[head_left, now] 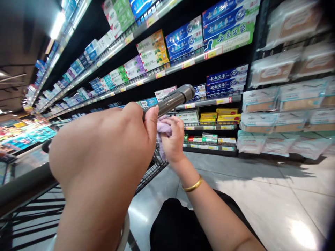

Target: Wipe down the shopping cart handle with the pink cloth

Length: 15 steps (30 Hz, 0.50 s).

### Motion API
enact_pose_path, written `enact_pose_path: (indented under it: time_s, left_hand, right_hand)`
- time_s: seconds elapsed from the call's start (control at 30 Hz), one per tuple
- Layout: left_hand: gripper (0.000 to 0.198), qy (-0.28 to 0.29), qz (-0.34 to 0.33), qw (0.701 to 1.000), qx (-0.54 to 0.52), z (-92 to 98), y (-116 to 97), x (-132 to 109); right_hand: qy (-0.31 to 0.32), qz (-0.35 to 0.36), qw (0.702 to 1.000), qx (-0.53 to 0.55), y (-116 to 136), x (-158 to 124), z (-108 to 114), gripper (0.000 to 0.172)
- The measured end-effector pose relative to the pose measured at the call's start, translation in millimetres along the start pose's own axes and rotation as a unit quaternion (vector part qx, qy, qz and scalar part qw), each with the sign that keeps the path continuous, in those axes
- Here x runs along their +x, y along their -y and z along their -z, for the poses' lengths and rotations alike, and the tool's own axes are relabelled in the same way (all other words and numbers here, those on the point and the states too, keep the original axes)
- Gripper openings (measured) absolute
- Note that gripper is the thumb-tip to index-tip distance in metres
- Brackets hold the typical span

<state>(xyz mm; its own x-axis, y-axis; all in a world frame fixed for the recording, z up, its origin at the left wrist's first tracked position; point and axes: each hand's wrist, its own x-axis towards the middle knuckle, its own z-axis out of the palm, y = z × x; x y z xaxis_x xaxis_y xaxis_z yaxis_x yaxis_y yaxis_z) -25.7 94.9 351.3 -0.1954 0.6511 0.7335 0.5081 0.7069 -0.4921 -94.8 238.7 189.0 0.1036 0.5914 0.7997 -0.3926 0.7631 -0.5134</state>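
One left hand [104, 143] is clamped around the dark handlebar [174, 100] of a shopping cart [151, 170], thumb against the near side. Close beside it, the right hand [175, 137] is closed on a bunched lilac cloth [163, 128], just below the bar's rounded end; whether cloth and bar touch cannot be told. A gold bangle [193, 185] rings the wrist. Beyond the cart, tiered shelves [188, 63] carry blue toothpaste cartons [222, 21]; to their right hang clear packets [270, 72] with tan contents. Grey floor tiles [251, 174] lie below.
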Motion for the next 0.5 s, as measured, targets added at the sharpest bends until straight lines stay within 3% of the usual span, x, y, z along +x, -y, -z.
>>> enact_pose_path:
  time_s: [0.07, 0.23, 0.4, 0.5]
  left_hand:
    - [0.049, 0.001, -0.002, 1.0, -0.001, 0.2, -1, 1]
    - [0.051, 0.029, 0.003, 0.999, 0.018, -0.3, -1, 1]
    - [0.052, 0.025, 0.01, 1.0, -0.003, -0.2, -1, -1]
    - [0.042, 0.006, 0.024, 0.997, -0.073, -4.6, 2, -4]
  right_hand:
    - [-0.006, -0.007, 1.0, -0.014, -3, -4, 0, 0.029]
    - [0.062, -0.014, 0.998, -0.028, -4, -26, -12, 0.043]
    - [0.033, -0.002, 0.999, -0.026, -16, -19, -6, 0.036]
    - [0.03, 0.002, 0.999, -0.038, -14, -21, -5, 0.033]
